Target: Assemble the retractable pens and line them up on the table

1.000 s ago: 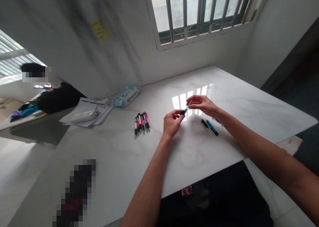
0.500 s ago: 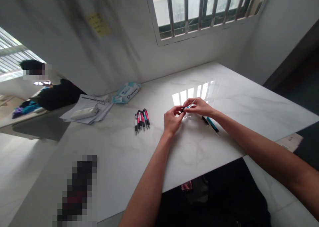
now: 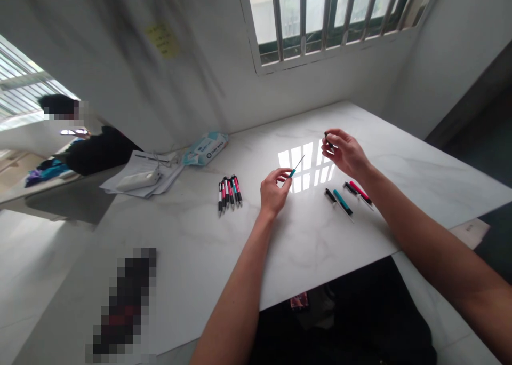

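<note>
My left hand (image 3: 273, 193) pinches a teal pen barrel (image 3: 292, 173), and a thin refill (image 3: 300, 162) sticks up out of it at a slant. Raised to the right, my right hand (image 3: 349, 154) grips a black pen part (image 3: 329, 141) between its fingers, apart from the barrel. Below that hand lie pieces of two pens: a teal barrel (image 3: 343, 201) with a black top (image 3: 330, 195), and a red barrel (image 3: 361, 192) with another black top (image 3: 350, 189). A white refill lies beside each. Left of my left hand, several assembled pens (image 3: 230, 194) lie in a row.
A blue-white wipes pack (image 3: 206, 149) lies against the wall, beside papers (image 3: 120, 175) with a white object (image 3: 138, 180) on top. A person in dark clothing (image 3: 102, 149) sits at the far left. A barred window (image 3: 332, 18) is above the table.
My hands have separated: the right moved up and right with the black pen part, while the left stays with the teal barrel. The red pen's pieces now show beyond my right forearm.
</note>
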Available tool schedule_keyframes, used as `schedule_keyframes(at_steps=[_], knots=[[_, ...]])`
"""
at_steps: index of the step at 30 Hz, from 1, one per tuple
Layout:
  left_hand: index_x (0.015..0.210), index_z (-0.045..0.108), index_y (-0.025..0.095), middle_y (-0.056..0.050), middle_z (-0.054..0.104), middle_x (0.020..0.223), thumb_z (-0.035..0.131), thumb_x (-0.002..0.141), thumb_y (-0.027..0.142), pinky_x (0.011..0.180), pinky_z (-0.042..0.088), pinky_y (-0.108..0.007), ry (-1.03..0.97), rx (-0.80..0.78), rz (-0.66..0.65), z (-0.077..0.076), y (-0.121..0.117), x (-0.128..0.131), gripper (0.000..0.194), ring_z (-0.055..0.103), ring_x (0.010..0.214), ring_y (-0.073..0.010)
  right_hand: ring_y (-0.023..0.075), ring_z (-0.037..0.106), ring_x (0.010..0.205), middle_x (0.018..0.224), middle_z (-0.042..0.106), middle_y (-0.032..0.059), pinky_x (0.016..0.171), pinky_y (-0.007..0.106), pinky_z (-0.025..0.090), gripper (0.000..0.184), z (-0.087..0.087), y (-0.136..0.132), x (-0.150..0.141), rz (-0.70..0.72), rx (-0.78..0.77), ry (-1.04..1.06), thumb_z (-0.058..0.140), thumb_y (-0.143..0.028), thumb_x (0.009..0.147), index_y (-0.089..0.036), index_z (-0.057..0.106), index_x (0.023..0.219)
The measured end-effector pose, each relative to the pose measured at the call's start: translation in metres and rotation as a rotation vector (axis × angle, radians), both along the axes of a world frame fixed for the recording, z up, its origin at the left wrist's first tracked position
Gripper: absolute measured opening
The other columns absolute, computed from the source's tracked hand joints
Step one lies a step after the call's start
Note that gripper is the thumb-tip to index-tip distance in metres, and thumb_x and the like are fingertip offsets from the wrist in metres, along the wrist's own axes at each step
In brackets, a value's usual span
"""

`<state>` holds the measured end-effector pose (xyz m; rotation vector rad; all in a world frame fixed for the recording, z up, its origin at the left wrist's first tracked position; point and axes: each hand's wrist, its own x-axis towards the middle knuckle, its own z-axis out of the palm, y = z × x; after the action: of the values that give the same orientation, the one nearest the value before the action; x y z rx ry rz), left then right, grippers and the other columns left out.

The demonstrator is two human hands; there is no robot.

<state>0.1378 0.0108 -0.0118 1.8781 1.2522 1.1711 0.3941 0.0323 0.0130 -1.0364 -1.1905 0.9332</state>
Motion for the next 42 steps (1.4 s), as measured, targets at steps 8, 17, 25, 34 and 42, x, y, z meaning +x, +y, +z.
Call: schedule_keyframes(at_steps=[8,17,25,34,42], knots=[[0.101,0.081,0.029,0.001,0.075,0.096,0.066,0.085,0.012,0.084,0.054,-0.030,0.084,0.060,0.143,-0.002,0.010,-0.014,0.027,0.069,0.084,-0.0157,0.0216,0.071,0.091,0.105,0.079,0.0085,0.081,0.037,0.059,0.037,-0.014,0.001,-0.013,0.120,0.099,-0.272,0.083,-0.051,0.083,-0.021,0.081,0.105],[0.099,0.081,0.028,0.000,0.075,0.096,0.067,0.084,0.010,0.086,0.055,-0.030,0.100,0.070,0.131,-0.003,0.009,-0.014,0.028,0.068,0.085,-0.0159,0.0233,0.072,0.093,0.101,0.078,0.0073,0.082,0.039,0.061,0.025,-0.020,0.004,-0.015,0.157,0.088,-0.315,0.081,-0.040,0.082,-0.021,0.079,0.098],[0.099,0.081,0.028,-0.001,0.074,0.097,0.067,0.085,0.009,0.087,0.056,-0.030,0.122,0.090,0.083,-0.002,0.006,-0.012,0.028,0.069,0.087,-0.0164,0.0227,0.073,0.089,0.102,0.081,0.0070,0.084,0.041,0.061,0.027,-0.020,0.001,-0.017,0.242,0.080,-0.418,0.080,-0.041,0.084,-0.022,0.082,0.102],[0.102,0.080,0.028,-0.001,0.078,0.099,0.066,0.087,0.009,0.088,0.055,-0.034,0.199,0.149,-0.026,-0.006,0.004,-0.008,0.029,0.069,0.092,-0.0204,0.0235,0.073,0.088,0.096,0.081,0.0053,0.084,0.040,0.058,0.026,-0.026,-0.003,-0.030,0.301,0.065,-0.481,0.080,-0.045,0.083,-0.024,0.085,0.097],[0.103,0.081,0.030,0.000,0.079,0.100,0.066,0.088,0.009,0.087,0.055,-0.035,0.191,0.131,-0.049,-0.008,0.006,-0.010,0.030,0.068,0.092,-0.0201,0.0243,0.073,0.088,0.093,0.081,0.0051,0.081,0.039,0.057,0.028,-0.027,-0.004,-0.027,0.306,0.064,-0.502,0.080,-0.048,0.083,-0.024,0.085,0.097]])
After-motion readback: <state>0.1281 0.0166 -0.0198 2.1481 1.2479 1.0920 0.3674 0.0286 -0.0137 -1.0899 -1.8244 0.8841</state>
